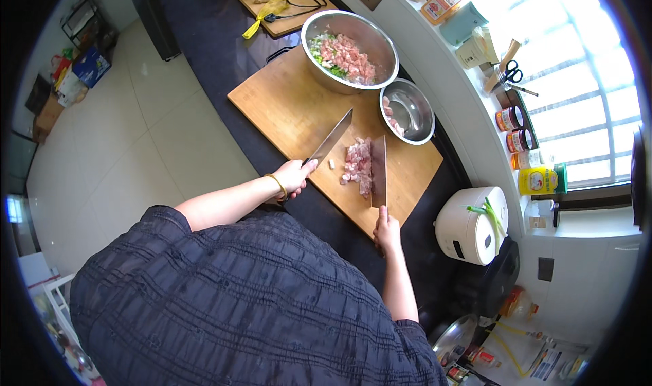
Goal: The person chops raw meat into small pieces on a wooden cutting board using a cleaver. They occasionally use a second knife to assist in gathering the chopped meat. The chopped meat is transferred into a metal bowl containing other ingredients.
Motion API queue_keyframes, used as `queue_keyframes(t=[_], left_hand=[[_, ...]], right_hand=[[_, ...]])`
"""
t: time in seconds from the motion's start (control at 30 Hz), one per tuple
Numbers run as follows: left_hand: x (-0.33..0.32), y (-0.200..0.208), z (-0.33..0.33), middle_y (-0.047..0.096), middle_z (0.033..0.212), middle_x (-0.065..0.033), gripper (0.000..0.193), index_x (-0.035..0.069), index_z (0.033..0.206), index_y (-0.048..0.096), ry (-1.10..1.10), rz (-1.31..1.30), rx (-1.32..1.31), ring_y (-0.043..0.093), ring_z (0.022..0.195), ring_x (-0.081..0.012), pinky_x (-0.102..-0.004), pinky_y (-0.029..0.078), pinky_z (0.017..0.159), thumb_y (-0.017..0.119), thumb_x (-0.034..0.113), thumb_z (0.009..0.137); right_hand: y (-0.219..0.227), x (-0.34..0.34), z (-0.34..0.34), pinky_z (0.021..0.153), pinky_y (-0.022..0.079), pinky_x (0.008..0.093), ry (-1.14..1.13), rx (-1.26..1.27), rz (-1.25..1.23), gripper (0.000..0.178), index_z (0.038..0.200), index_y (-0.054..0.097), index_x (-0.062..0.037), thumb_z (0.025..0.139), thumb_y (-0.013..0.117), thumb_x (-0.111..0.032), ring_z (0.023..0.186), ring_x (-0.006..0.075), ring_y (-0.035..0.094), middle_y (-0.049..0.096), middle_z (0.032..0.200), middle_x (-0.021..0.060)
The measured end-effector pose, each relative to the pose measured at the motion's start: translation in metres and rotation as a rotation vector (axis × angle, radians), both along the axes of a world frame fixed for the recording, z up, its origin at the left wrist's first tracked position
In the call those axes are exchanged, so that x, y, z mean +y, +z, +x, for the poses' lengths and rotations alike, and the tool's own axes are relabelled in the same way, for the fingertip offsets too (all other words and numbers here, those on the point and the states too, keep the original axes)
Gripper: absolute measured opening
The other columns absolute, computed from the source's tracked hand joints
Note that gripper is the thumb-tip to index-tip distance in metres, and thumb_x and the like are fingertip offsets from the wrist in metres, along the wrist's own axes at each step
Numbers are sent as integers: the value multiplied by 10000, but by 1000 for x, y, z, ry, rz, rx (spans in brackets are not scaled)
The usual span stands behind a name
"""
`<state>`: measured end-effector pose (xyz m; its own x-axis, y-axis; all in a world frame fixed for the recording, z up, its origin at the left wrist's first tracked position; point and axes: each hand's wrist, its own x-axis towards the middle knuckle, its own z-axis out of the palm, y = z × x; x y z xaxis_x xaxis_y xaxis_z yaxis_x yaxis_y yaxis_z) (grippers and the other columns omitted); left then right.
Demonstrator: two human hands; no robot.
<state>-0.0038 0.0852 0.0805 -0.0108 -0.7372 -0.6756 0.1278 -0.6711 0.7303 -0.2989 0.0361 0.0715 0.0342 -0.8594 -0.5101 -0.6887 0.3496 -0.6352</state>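
Chopped raw meat [357, 163] lies in a small heap on the wooden cutting board [278, 97]. My right hand [387, 231] is closed around the handle of a cleaver [379, 172], whose broad blade stands along the right side of the heap. In my left hand [293, 177] is the handle of a second knife [333, 138]; its blade points away from me, left of the meat and apart from it. One small pale piece [331, 163] sits between that knife and the heap. Parts of both handles are hidden by my fingers.
Beyond the board, a large steel bowl [316, 26] holds minced meat and chopped greens. A smaller steel bowl [426, 111] contains a few meat pieces. Right of the board stands a white rice cooker [462, 216] with green onion on its lid. Jars [509, 119] line the windowsill.
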Motion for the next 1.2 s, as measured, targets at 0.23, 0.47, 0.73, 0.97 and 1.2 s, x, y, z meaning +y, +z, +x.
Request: queue_keyframes(t=[0.23, 0.47, 0.73, 0.97, 1.2], left_hand=[[-2, -4, 2, 389, 549, 8, 406, 87, 775, 397, -9, -18, -6, 364, 408, -84, -230, 344, 353, 385, 476, 892], [-2, -4, 8, 383, 543, 11, 409, 87, 773, 395, -1, -11, -11, 361, 408, -82, -229, 343, 352, 383, 478, 892], [0, -4, 7, 378, 541, 13, 416, 82, 771, 394, 8, -18, 13, 359, 409, -82, -232, 346, 354, 383, 479, 892], [-2, -2, 13, 386, 545, 10, 409, 80, 781, 399, 21, -25, 35, 362, 405, -84, -230, 345, 342, 381, 473, 893], [-1, -2, 16, 382, 535, 13, 416, 81, 779, 398, 47, -10, 11, 363, 401, -82, -228, 347, 337, 389, 482, 889]], right_hand=[[12, -5, 9, 292, 283, 287, -42, -112, -28, 540, 591, 419, -73, 871, 393, -533, 305, 119, 367, 388, 430, 6], [25, -6, 19, 291, 266, 278, -17, -122, -8, 547, 575, 402, -76, 876, 384, -532, 300, 117, 345, 377, 428, 1], [-27, -11, 16, 293, 276, 263, 120, 54, -192, 546, 574, 411, -79, 882, 369, -528, 295, 121, 352, 382, 431, 12], [27, -2, 50, 304, 300, 278, -1, -163, -72, 538, 587, 435, -57, 887, 389, -501, 309, 127, 378, 400, 428, 17], [30, 5, 59, 326, 315, 266, -2, -193, -116, 540, 619, 508, -40, 892, 387, -490, 340, 120, 419, 384, 414, 15]])
